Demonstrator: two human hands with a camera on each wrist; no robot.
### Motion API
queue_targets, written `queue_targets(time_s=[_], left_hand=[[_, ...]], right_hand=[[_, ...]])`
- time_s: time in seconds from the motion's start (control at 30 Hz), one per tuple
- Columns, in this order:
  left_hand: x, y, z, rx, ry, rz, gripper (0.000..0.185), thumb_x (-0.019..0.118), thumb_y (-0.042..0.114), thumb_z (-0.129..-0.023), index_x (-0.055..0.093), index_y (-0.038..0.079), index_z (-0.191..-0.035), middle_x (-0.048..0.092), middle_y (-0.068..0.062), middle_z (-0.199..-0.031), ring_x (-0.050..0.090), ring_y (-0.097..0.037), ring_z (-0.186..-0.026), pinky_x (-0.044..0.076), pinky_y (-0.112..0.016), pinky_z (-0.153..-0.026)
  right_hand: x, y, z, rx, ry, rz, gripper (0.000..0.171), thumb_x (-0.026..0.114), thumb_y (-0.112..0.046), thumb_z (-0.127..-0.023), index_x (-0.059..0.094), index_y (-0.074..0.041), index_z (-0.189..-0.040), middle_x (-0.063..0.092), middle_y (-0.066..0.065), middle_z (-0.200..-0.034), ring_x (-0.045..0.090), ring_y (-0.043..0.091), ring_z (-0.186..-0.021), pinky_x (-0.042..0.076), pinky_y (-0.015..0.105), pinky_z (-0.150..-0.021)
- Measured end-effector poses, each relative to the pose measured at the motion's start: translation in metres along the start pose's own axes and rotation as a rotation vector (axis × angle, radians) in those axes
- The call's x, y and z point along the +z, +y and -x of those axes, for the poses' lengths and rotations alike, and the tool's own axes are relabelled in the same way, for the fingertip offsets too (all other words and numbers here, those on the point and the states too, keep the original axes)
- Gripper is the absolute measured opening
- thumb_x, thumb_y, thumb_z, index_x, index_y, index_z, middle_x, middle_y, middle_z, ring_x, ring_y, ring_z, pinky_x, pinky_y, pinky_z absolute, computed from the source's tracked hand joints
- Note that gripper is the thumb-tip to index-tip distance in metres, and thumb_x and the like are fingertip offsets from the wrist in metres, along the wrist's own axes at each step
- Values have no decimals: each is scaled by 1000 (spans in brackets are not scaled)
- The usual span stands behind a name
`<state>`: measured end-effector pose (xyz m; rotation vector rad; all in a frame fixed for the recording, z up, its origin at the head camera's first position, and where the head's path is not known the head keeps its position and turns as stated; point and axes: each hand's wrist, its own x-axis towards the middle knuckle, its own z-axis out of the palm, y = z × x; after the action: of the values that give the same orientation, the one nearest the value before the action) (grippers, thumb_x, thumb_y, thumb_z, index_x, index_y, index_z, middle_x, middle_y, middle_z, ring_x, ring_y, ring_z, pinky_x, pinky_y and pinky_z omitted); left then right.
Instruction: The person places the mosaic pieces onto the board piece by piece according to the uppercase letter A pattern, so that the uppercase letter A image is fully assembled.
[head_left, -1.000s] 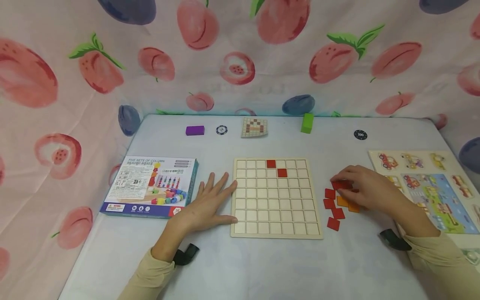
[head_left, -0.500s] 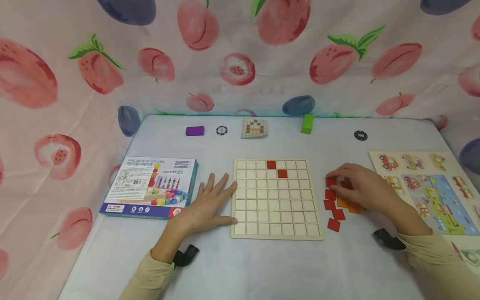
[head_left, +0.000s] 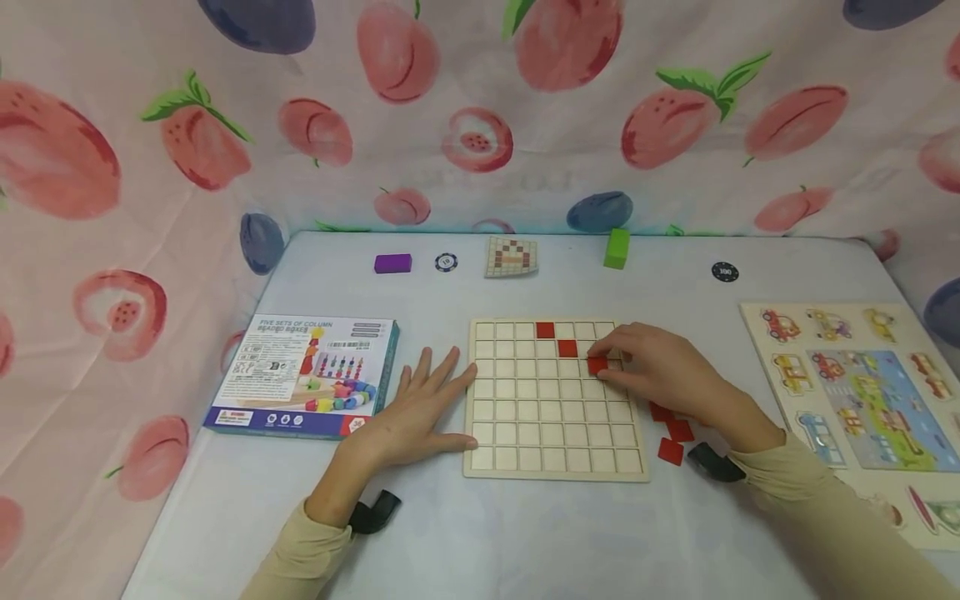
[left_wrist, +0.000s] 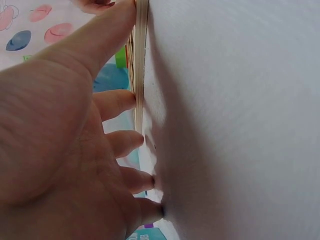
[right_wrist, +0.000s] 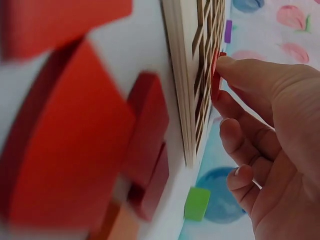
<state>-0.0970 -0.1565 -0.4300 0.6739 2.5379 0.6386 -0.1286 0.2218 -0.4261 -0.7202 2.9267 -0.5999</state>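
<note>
The right hand point(head_left: 660, 367) pinches a small red square tile point(head_left: 597, 365) at the pale wooden grid board point(head_left: 555, 467) (two tiles seated, most cells bare) while the flat, relaxed left hand point(head_left: 416, 412) steadies its edge.

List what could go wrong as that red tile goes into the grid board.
1. The right hand pinches the red tile tilted on edge over the grid board; it may catch on a cell wall and not seat flat.
2. The right forearm lies over the loose red tiles beside the board and may scatter them.
3. Only the left hand, fingers straight against the board's edge, steadies it; a push might shift it.
</note>
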Motion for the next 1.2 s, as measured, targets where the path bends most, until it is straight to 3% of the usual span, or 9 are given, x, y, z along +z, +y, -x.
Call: queue_targets(time_s=[0.2, 0.7, 0.9, 1.2], left_hand=[[0, -1, 1, 0, 2, 1, 98, 79, 51, -93, 29, 19, -170, 1, -10, -182, -12, -47, -166, -1, -73, -131], [0, -1, -1, -7, -6, -10, 97, 79, 50, -94, 29, 18, -170, 3, -12, -182, -11, -48, -166, -1, -74, -131], [2, 0, -1, 0, -6, -9, 98, 79, 51, -94, 28, 18, -171, 2, -11, -182, -12, -48, -166, -1, -74, -131], [0, 1, 0, 1, -4, -7, 99, 79, 51, -93, 27, 18, -171, 2, -11, -182, -12, -47, -166, -1, -73, -131]], right_hand=[[6, -4, -9, -39, -33, 41, 24, 86, -23, -91, 81, -24, -114, 77, -5, -116, 69, 19, -113, 61, 44, -95], [2, -8, -7, -84, -26, 107, 24, 86, -23, -90, 84, -21, -114, 77, -2, -113, 70, 20, -110, 63, 43, -92], [-4, 6, 6, 3, -32, 76, 24, 83, -25, -94, 82, -24, -118, 77, -3, -116, 70, 20, -111, 61, 47, -96], [-23, 49, 45, 183, -39, 60, 23, 82, -25, -94, 80, -23, -118, 73, 6, -122, 66, 27, -114, 60, 55, -96]])
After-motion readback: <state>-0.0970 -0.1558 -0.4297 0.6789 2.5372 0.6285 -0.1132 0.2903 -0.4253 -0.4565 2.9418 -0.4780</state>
